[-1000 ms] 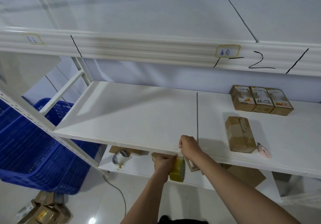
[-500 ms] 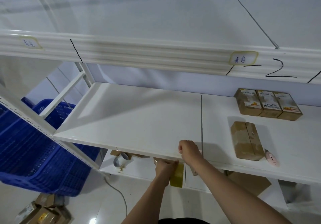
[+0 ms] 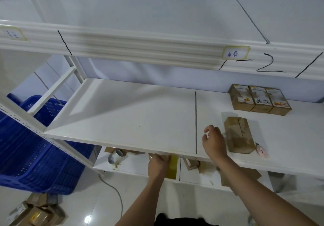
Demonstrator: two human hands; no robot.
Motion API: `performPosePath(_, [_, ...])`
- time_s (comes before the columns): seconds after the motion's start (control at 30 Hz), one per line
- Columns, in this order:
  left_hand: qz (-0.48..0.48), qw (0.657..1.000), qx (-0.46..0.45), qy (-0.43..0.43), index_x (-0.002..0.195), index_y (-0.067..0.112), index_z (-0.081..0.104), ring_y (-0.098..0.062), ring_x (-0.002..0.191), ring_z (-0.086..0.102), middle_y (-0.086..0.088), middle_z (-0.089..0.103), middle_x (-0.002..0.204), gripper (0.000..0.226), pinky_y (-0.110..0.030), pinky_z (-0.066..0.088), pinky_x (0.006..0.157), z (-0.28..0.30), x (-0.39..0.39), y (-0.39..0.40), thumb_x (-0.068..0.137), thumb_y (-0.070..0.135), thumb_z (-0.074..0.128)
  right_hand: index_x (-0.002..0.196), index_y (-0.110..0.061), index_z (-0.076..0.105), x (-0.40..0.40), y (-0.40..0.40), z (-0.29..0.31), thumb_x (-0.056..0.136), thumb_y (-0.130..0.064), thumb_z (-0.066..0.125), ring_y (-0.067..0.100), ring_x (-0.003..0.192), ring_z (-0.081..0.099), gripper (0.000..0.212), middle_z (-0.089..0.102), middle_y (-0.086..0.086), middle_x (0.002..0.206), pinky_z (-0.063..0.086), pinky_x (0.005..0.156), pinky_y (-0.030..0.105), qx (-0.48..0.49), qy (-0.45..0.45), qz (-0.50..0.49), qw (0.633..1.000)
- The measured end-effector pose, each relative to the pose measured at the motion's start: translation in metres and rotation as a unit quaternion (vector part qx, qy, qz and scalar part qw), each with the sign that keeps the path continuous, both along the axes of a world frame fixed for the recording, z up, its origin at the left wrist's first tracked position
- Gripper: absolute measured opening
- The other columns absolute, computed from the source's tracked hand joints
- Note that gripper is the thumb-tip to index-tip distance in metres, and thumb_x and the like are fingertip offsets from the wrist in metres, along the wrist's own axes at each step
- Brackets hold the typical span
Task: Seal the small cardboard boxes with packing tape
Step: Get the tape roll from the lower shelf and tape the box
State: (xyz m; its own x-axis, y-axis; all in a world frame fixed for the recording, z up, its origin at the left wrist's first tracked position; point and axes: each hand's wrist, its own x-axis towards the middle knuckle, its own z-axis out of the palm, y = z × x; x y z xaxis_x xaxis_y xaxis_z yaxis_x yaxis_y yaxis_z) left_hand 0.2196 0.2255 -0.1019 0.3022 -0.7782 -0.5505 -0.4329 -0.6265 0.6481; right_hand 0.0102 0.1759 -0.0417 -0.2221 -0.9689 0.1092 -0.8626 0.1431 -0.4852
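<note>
I am holding the yellow tape roll [image 3: 172, 166] in my left hand [image 3: 158, 164] under the shelf [image 3: 122, 120] edge while my empty right hand [image 3: 214, 140], fingers loose, is reaching beside the small box [image 3: 239, 134], which I think needs grabbing next.

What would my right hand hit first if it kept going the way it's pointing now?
Most likely the unsealed cardboard box lying just beyond the right hand on the shelf; nothing shows between them, though the depth is uncertain.
</note>
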Motion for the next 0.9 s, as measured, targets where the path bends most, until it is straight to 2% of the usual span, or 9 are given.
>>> performPosePath(0.17, [0.091,0.984,-0.083,-0.127,0.079,0.013,0.059,-0.021,0.069,0.059,-0.004,0.063,0.074,0.050,-0.032,0.047,0.065,0.027,-0.020,0.007,0.098,0.053,0.037,0.105,-0.003,0.049,-0.028,0.058,-0.002,0.089,0.000,0.065,0.025,0.079,0.053,0.022,0.053,0.011,0.097,0.044,0.065,0.032,-0.069,-0.063,-0.115,0.989])
performPosePath(0.33, [0.028,0.985,-0.170,-0.022,0.060,0.016,0.039,-0.014,0.050,0.040,0.005,0.042,0.052,0.043,-0.030,0.036,0.053,0.048,-0.071,0.011,0.098,0.034,0.043,0.083,-0.006,0.052,-0.038,0.105,-0.035,0.089,0.000,0.063,0.030,0.073,0.058,0.014,0.060,0.009,0.079,0.049,0.065,0.040,0.022,-0.180,-0.204,0.962])
performPosePath(0.4, [-0.023,0.988,-0.154,0.019,0.059,0.016,0.036,-0.014,0.049,0.035,0.004,0.037,0.051,0.041,-0.030,0.029,0.051,0.046,-0.089,0.014,0.097,0.029,0.046,0.091,-0.006,0.059,-0.042,0.107,-0.048,0.088,-0.004,0.059,0.029,0.079,0.063,0.003,0.066,0.010,0.084,0.056,0.073,0.045,0.120,-0.251,-0.235,0.931])
performPosePath(0.47, [-0.069,0.991,-0.096,0.065,0.064,0.011,0.046,-0.016,0.053,0.040,-0.001,0.044,0.057,0.034,-0.028,0.035,0.048,0.034,-0.101,0.015,0.095,0.023,0.050,0.116,-0.010,0.061,-0.045,0.101,-0.054,0.087,-0.007,0.057,0.021,0.081,0.061,0.030,0.068,0.007,0.110,0.059,0.077,0.044,0.215,-0.345,-0.245,0.880])
performPosePath(0.53, [-0.084,0.987,-0.020,0.138,0.086,0.008,0.062,-0.019,0.063,0.051,-0.006,0.057,0.074,0.016,-0.032,0.054,0.049,0.025,-0.108,0.018,0.094,0.018,0.052,0.126,-0.015,0.060,-0.049,0.095,-0.054,0.089,-0.010,0.060,0.018,0.089,0.059,0.038,0.059,0.001,0.132,0.058,0.084,0.042,0.262,-0.388,-0.216,0.857])
performPosePath(0.6, [-0.079,0.977,0.034,0.193,0.100,0.015,0.060,-0.020,0.073,0.056,-0.006,0.059,0.086,0.009,-0.038,0.062,0.061,0.023,-0.111,0.020,0.092,0.016,0.058,0.122,-0.016,0.065,-0.054,0.091,-0.046,0.092,-0.009,0.060,0.018,0.101,0.057,0.031,0.061,0.001,0.125,0.051,0.085,0.035,0.281,-0.394,-0.167,0.859])
performPosePath(0.67, [-0.094,0.967,0.078,0.225,0.108,0.022,0.054,-0.018,0.081,0.056,-0.003,0.059,0.092,0.022,-0.036,0.061,0.066,0.027,-0.113,0.022,0.090,0.018,0.066,0.117,-0.019,0.069,-0.059,0.088,-0.044,0.094,-0.007,0.059,0.016,0.107,0.058,0.027,0.066,-0.002,0.114,0.049,0.083,0.027,0.294,-0.390,-0.122,0.864])
performPosePath(0.73, [-0.103,0.952,0.124,0.260,0.120,0.023,0.051,-0.018,0.086,0.057,-0.003,0.063,0.101,0.038,-0.036,0.060,0.072,0.028,-0.113,0.022,0.088,0.021,0.072,0.111,-0.016,0.075,-0.062,0.087,-0.047,0.092,-0.007,0.066,0.018,0.109,0.063,0.023,0.072,-0.001,0.110,0.053,0.093,0.032,0.295,-0.380,-0.105,0.870])
performPosePath(0.9, [-0.139,0.947,0.138,0.255,0.121,0.016,0.063,-0.017,0.088,0.055,-0.002,0.064,0.104,0.031,-0.033,0.054,0.073,0.027,-0.114,0.017,0.093,0.031,0.065,0.093,-0.012,0.076,-0.063,0.088,-0.040,0.091,-0.005,0.062,0.017,0.083,0.070,0.016,0.077,0.008,0.093,0.050,0.074,0.029,0.306,-0.391,-0.120,0.860])
